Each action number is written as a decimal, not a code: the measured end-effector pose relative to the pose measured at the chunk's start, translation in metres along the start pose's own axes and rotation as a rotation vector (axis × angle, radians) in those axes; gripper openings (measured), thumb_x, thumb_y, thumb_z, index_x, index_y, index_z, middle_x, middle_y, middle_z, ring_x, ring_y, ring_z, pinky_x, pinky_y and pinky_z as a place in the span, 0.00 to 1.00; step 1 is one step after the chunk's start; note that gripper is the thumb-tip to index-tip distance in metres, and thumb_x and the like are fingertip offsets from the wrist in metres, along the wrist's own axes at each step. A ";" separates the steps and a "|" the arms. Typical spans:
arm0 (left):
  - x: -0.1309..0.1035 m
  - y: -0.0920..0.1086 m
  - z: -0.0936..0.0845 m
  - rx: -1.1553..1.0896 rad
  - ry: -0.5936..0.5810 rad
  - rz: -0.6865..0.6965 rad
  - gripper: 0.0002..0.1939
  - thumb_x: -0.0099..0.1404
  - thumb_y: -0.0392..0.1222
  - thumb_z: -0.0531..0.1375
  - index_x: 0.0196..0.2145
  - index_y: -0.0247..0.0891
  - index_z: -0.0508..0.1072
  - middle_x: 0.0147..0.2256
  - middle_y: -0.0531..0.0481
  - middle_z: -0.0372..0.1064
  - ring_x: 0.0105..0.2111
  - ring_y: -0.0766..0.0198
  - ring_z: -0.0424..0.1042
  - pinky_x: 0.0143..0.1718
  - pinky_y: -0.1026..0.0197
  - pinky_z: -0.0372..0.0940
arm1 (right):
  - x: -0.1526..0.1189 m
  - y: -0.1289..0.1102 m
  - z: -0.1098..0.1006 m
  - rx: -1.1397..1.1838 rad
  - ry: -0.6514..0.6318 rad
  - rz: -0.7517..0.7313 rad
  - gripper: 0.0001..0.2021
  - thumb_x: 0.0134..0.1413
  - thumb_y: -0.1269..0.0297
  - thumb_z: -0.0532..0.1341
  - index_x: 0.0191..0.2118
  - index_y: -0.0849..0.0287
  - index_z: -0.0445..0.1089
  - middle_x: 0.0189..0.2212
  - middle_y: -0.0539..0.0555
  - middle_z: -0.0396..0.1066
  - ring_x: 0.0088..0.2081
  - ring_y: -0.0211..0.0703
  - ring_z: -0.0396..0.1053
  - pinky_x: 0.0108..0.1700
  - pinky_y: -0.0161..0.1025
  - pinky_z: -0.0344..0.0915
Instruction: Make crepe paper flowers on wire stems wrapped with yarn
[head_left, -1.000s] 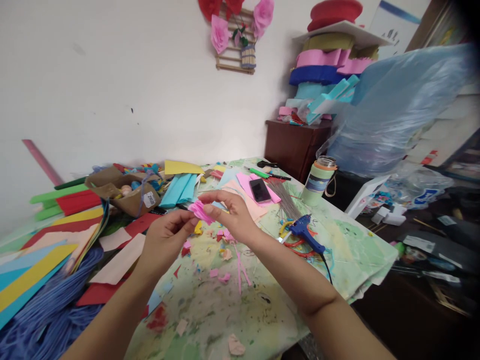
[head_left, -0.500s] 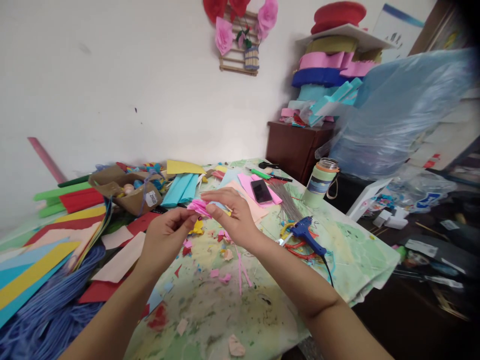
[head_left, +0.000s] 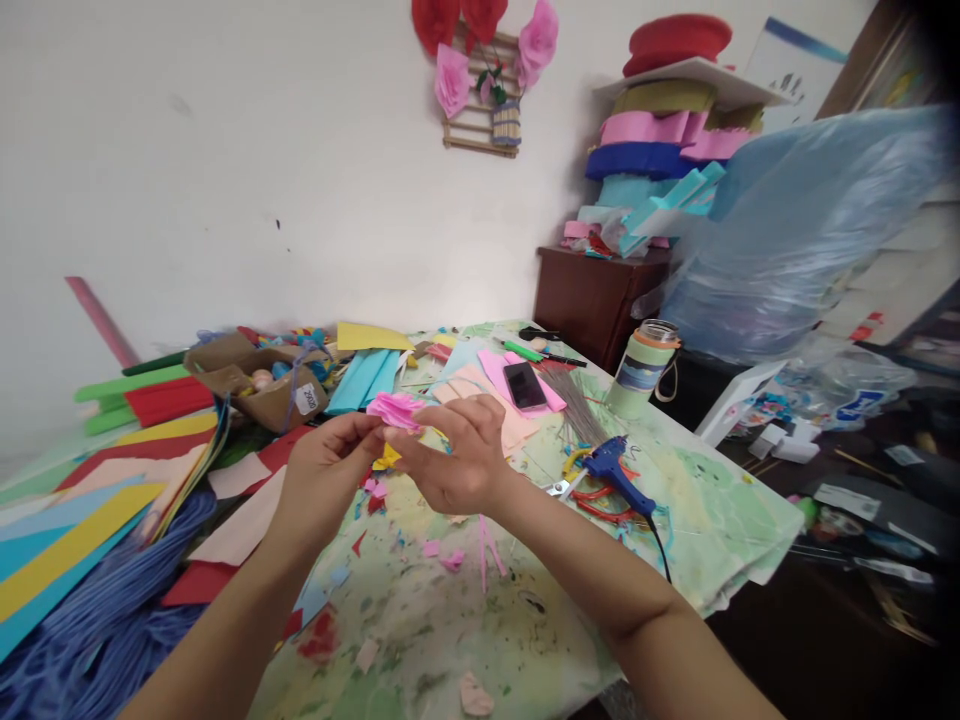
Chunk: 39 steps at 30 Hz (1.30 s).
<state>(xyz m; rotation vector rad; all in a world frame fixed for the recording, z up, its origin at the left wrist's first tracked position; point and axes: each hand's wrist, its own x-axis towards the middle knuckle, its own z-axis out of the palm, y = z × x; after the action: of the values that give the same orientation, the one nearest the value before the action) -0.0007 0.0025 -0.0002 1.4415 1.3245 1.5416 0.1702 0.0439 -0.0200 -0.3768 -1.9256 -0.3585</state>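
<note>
Between my two hands, above the table, is a pink crepe paper flower (head_left: 395,410) with ruffled layers. My left hand (head_left: 330,465) pinches its lower left side between thumb and fingertips. My right hand (head_left: 457,450) is curled against the flower's right side, thumb and fingers closed on its base; part of the flower is hidden behind these fingers. A yellow paper scrap (head_left: 386,458) lies just beneath. Below my right hand, two thin pink paper strips (head_left: 484,555) rest among small pink scraps (head_left: 451,562) on the tabletop.
Right of my hands lie a blue glue gun (head_left: 616,472), scissors (head_left: 559,489), a phone (head_left: 525,386) and thin wires (head_left: 574,405). A green bottle (head_left: 641,370) stands at the far right edge. Leftward are a cardboard box (head_left: 262,385), coloured paper sheets (head_left: 82,545) and blue cord (head_left: 112,620).
My right hand has turned and curled its fingers in against the flower, where before they stretched flatter over it. More of the pink flower now shows above the fingers.
</note>
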 end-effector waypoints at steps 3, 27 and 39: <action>-0.001 -0.001 0.001 -0.007 0.007 -0.018 0.10 0.54 0.46 0.66 0.31 0.39 0.75 0.23 0.55 0.66 0.24 0.68 0.62 0.24 0.67 0.57 | 0.000 0.000 0.002 -0.187 0.129 -0.096 0.17 0.53 0.61 0.61 0.49 0.37 0.70 0.43 0.48 0.68 0.48 0.45 0.58 0.51 0.45 0.53; -0.001 0.006 0.002 0.068 0.006 0.001 0.14 0.51 0.49 0.66 0.31 0.37 0.76 0.26 0.53 0.70 0.27 0.66 0.67 0.27 0.66 0.61 | 0.007 -0.005 -0.001 -0.258 0.196 -0.137 0.12 0.52 0.62 0.60 0.43 0.46 0.73 0.47 0.52 0.64 0.47 0.46 0.56 0.50 0.46 0.52; -0.003 0.008 0.002 0.326 0.023 0.103 0.12 0.58 0.49 0.60 0.31 0.38 0.75 0.26 0.52 0.72 0.27 0.63 0.70 0.28 0.64 0.62 | 0.008 -0.001 -0.002 -0.225 0.223 -0.068 0.12 0.57 0.59 0.57 0.42 0.52 0.75 0.44 0.55 0.65 0.45 0.46 0.58 0.49 0.47 0.54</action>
<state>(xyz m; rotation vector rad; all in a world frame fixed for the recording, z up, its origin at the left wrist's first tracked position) 0.0032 -0.0018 0.0064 1.7172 1.5936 1.4578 0.1688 0.0431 -0.0117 -0.4014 -1.6872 -0.6392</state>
